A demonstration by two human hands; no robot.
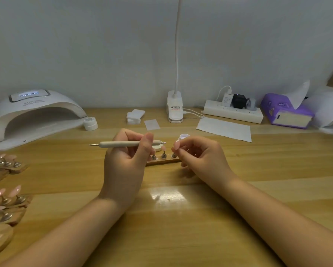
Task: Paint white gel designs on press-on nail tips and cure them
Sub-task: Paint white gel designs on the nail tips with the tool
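Our left hand [127, 160] pinches a pen [121, 144] level, tip off the surface. Our right hand [198, 155] pinches a tip [176, 145] above the near stand [162, 160], ready for painting.

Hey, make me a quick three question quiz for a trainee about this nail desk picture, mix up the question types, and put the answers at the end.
1. True or false: the left hand holds the dotting pen roughly level above the table.
2. Multiple choice: where is the curing lamp with the lit display? A) far left of the table B) beside the purple tissue box C) under the right hand
3. Fill in: the right hand pinches a pink ____ over the wooden holder.

Key: 1 true; 2 A; 3 nail tip.
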